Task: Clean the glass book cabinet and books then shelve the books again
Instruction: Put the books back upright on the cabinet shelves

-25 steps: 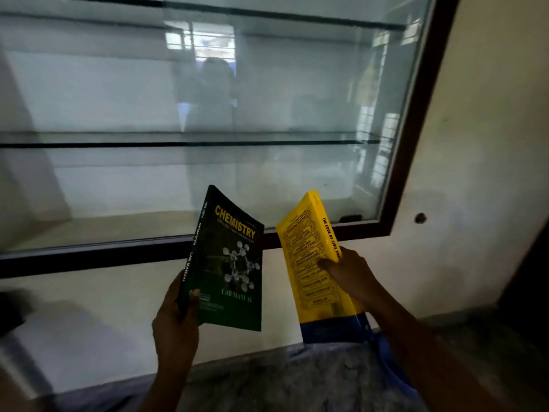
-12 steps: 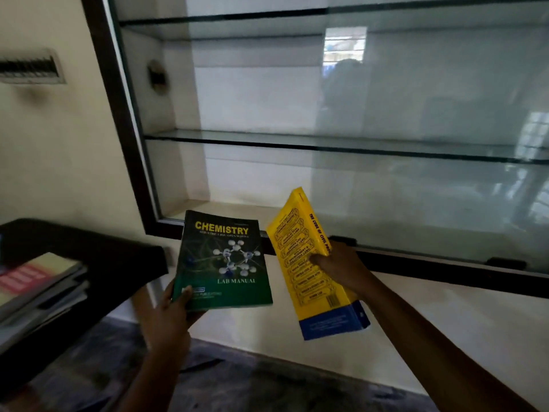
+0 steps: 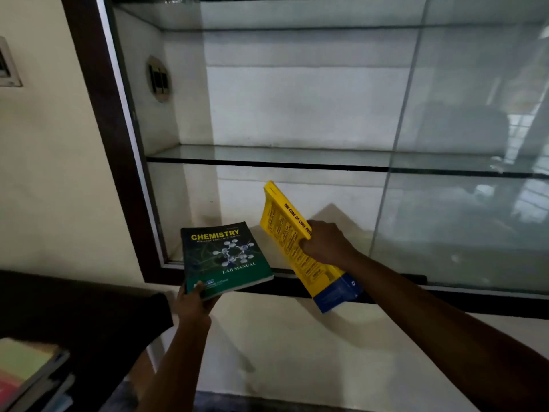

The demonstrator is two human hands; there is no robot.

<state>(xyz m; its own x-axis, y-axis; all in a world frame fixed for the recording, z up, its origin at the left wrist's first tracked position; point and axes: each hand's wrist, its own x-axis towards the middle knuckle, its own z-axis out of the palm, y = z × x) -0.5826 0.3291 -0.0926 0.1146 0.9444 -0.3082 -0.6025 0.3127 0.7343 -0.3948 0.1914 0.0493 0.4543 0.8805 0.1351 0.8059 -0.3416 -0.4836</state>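
Note:
A dark-framed glass cabinet (image 3: 116,162) fills the wall ahead, with a bare glass shelf (image 3: 267,157) across its middle. My left hand (image 3: 193,304) grips the near corner of a green Chemistry lab manual (image 3: 225,257), held almost flat at the cabinet's lower left opening. My right hand (image 3: 323,243) grips the spine of a thick yellow and blue law book (image 3: 292,242), tilted upright over the bottom ledge. A sliding glass pane (image 3: 463,203) covers the cabinet's right part.
A dark piece of furniture (image 3: 83,310) stands at the lower left, with a stack of books (image 3: 26,373) beside it. The cream wall (image 3: 44,173) carries a vent plate (image 3: 7,66) at the far left. A round fitting (image 3: 159,78) sits on the cabinet's inner left wall.
The view has swung left to the cabinet's open left end. Both hands have carried their books forward and up, closer to the bottom ledge.

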